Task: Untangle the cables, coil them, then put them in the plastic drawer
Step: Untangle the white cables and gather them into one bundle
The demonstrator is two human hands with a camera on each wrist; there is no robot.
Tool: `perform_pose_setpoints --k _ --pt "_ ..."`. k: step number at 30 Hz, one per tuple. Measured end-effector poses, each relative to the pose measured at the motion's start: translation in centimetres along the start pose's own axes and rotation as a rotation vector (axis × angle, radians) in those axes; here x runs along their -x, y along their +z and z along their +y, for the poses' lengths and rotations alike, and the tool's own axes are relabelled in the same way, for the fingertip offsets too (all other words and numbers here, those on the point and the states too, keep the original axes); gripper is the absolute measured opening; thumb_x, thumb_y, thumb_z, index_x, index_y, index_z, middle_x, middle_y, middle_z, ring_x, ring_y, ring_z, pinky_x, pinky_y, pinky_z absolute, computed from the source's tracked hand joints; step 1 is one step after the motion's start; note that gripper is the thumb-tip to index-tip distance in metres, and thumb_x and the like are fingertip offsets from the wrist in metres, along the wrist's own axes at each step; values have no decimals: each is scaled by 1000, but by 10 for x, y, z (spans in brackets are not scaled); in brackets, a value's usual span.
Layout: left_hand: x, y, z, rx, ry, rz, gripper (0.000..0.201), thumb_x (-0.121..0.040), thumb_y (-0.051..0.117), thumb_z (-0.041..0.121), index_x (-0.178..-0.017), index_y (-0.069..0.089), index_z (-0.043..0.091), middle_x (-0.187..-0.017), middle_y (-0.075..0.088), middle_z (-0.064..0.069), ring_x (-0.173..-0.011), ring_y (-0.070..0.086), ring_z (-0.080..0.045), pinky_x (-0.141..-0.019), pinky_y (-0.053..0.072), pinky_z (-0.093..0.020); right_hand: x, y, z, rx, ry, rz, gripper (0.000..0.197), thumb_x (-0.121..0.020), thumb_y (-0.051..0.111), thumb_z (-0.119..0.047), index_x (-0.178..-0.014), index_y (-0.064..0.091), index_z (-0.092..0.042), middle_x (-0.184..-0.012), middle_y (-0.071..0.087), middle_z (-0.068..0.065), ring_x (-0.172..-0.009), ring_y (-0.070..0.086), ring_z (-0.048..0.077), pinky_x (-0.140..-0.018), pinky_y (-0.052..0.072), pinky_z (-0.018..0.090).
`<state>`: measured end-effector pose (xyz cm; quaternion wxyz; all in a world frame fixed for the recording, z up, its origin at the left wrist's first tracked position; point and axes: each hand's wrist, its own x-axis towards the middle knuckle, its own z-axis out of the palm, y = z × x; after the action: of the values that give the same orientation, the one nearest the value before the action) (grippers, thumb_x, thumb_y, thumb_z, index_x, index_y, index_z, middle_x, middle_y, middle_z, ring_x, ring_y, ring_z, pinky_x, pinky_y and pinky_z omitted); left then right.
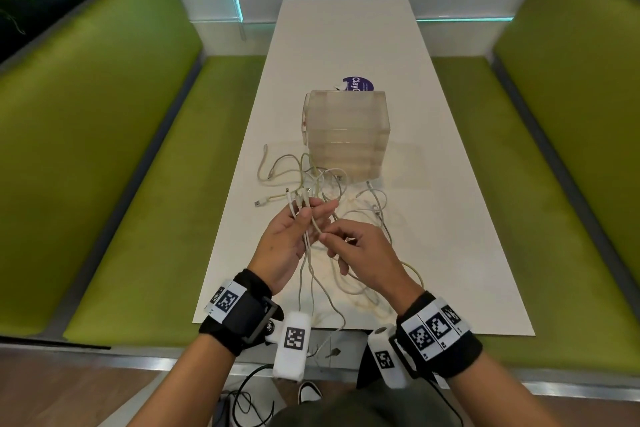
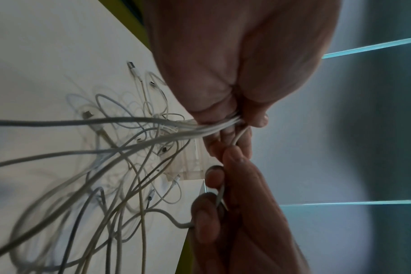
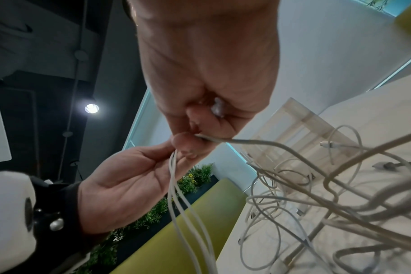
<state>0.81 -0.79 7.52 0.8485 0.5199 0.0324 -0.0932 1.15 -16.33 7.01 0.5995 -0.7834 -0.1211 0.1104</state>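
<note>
Now | left hand (image 1: 284, 246) grips cables (image 1: 308, 236) | right hand (image 1: 363, 253) pinches one

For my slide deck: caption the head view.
Left hand holds several cables while right hand pinches one strand before the plastic drawer.

a tangle of pale white cables (image 1: 322, 184) sprawls on the table just in front of the plastic drawer (image 1: 346, 132), a clear stacked unit standing upright; several strands rise off the table in a bunch, others dangle over the near edge.
</note>
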Motion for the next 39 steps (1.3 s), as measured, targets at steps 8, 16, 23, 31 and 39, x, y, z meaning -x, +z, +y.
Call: perform_pose_setpoints --k 8,16,23,31,39 --pt "-1 5 14 243 29 128 25 -101 35 16 -85 52 5 -58 57 -2 -83 71 -26 -83 57 -41 -4 -5 17 270 129 -430 21 -97 49 -30 -81 58 -20 -71 61 -5 -63 56 7 -65 49 26" --pt "-10 -55 64 276 223 353 25 -103 32 16 -84 48 15 -56 45 8 -43 32 -5 -43 28 -17 -8 -51 70 158 210 -211 31 -99 47 -20 -73 63 -18 -57 51 -8 -58 48 10 -63 42 31" --pt "-3 -15 -3 -150 -63 247 28 -101 40 31 -105 57 8 -64 30 3 -46 22 -6 -44 20 -20 -16 -31 32 -150 42 -83 29 -99 48 -23 -81 69 -15 -52 36 -1 -51 33 15 -49 31 18" --pt "-1 12 -12 -197 -53 -55 57 -70 70 46 -114 62 11 -64 43 7 -51 35 -4 -51 25 -17 -19 -14 28 20 74 -115 39 -96 53 -34 -58 59 -27 -50 41 -3 -48 34 7 -51 28 26" --pt "-4 14 2 -204 41 112 32 -82 55 44 -68 45 16 -48 36 10 -46 26 -8 -45 25 -19 -20 -13 26 287 70 -215 24 -97 49 -25 -77 61 -20 -68 58 -4 -62 50 12 -61 41 28"
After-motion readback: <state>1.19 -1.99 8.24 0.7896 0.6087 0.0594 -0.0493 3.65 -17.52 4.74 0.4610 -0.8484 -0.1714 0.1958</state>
